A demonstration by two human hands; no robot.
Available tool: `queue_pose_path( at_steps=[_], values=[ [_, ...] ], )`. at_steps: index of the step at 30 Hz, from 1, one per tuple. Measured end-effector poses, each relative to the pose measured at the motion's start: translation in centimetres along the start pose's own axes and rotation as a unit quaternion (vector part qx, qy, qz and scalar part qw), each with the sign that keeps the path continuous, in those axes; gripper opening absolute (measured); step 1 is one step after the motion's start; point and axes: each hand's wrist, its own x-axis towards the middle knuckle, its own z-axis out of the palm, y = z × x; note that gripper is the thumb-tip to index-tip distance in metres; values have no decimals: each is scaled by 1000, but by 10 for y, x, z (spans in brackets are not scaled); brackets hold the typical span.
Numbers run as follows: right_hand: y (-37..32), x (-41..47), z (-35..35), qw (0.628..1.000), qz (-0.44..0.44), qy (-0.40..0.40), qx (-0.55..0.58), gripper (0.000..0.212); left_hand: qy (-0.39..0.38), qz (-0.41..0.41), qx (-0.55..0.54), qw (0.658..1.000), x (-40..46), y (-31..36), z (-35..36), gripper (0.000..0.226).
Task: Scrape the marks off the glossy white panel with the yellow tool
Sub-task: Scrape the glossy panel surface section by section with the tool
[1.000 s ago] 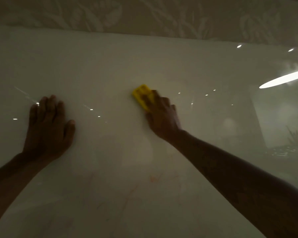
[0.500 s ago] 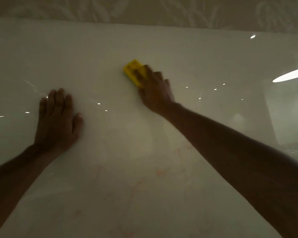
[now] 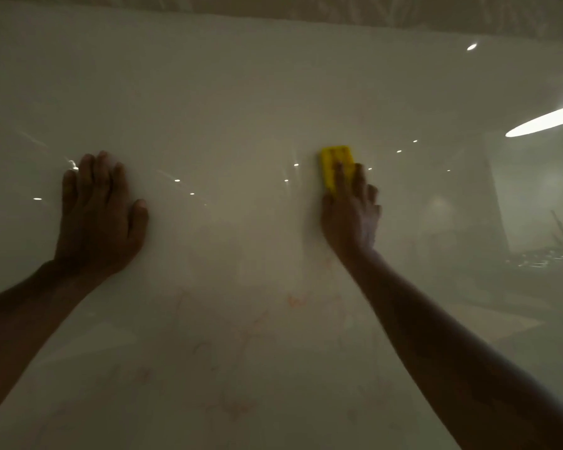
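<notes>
Hiding yellow tool (image 3: 335, 164): fingers (image 3: 346, 186)

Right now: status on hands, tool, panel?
Left hand flat on panel, empty. Right hand pressing yellow tool to panel. Faint reddish marks remain nearer the camera. Nothing in the way.

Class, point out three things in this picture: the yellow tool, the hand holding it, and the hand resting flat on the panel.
yellow tool (image 3: 335, 160): head view, its exposed upper face.
right hand (image 3: 350, 219): head view, back of the hand.
left hand (image 3: 98, 216): head view, back of the hand.
</notes>
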Motion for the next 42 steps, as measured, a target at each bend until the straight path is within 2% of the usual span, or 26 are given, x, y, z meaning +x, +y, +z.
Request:
queue_pose_path(
  at_steps=[3,5,6,8,10,12,13,15,16,18,20,21,22,26,27,29,31,32,34,36,38,42],
  values=[
    [-20,-73,12,970,-239,-34,-2,62,14,7,0,1000,-3,-1,2,67],
    [-9,-89,13,944,-325,-53,-14,59,17,12,-3,1000,-5,-1,2,67],
    [3,-82,11,942,-330,-54,-26,60,16,14,-2,1000,-6,-1,2,67],
    [30,-60,7,969,-240,-32,-53,67,11,17,0,1000,-8,-1,1,67],
    [58,-39,0,997,-69,-2,-23,67,3,18,3,1000,-10,0,-1,67],
    [71,-33,-2,994,103,21,20,63,-5,17,2,1000,-12,0,-3,67],
    [68,-36,-2,987,156,24,28,63,-8,18,-3,1000,-13,0,-4,67],
    [47,-54,1,984,172,15,35,64,-8,16,-11,1000,-15,2,-6,67],
    [30,-68,4,989,141,8,34,66,-9,16,-12,1000,-15,2,-7,66],
    [-4,-99,10,1000,15,-13,25,66,-12,18,-13,1000,-16,3,-8,66],
    [-32,-114,13,991,-132,-28,15,61,-20,16,-12,1000,-18,2,-9,66],
    [-41,-108,13,984,-173,-31,14,59,-22,17,-13,1000,-19,3,-10,66],
    [-50,-95,13,983,-179,-27,15,58,-23,19,-14,999,-20,3,-10,66],
    [-93,-42,18,999,-33,2,38,60,-36,18,-27,999,-22,3,-12,69],
    [-108,-42,21,999,-33,0,42,60,-43,13,-39,998,-22,3,-13,72],
    [-140,-54,25,987,-150,-19,49,59,-44,17,-71,996,-21,2,-21,82],
    [-161,-69,31,949,-305,-53,60,60,-33,63,-78,994,-19,0,-30,88],
    [-169,-71,33,933,-345,-71,75,63,-35,95,-58,993,-18,-1,-34,86],
    [-185,-68,37,920,-358,-99,122,75,-56,159,9,986,-19,-7,-42,78],
    [-200,-65,37,910,-364,-123,158,89,-88,185,50,978,-24,-15,-50,69],
    [-214,-67,38,893,-388,-145,176,97,-106,174,69,976,-32,-26,-60,61],
    [-241,-82,47,858,-430,-207,188,110,-81,154,115,978,-52,-52,-79,46]
  ],
)
